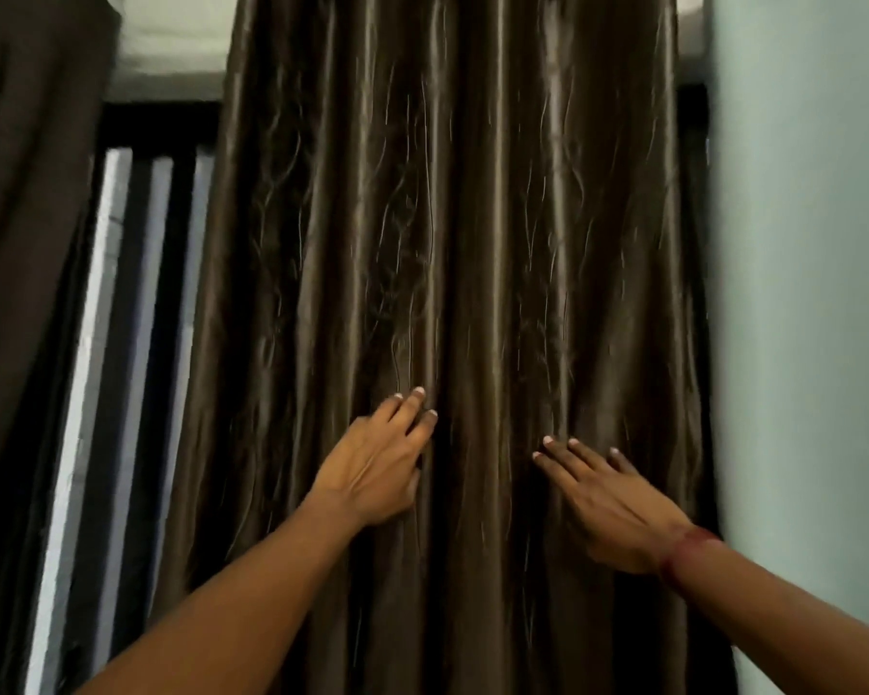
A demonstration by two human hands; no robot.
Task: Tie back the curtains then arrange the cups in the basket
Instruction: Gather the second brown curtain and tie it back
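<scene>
Both hands, left hand (372, 469) and right hand (608, 499), lie flat-fingered on the curtain (472, 218).

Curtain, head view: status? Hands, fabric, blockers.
Left hand open, fingers on the brown curtain. Right hand open, fingers straight against it. Curtain hangs loose, untied. Nothing blocking it.

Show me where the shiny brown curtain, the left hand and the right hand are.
shiny brown curtain (497, 218), head view, on a middle fold.
left hand (372, 464), head view, on the back of the hand.
right hand (618, 509), head view, on the back of the hand.
</scene>
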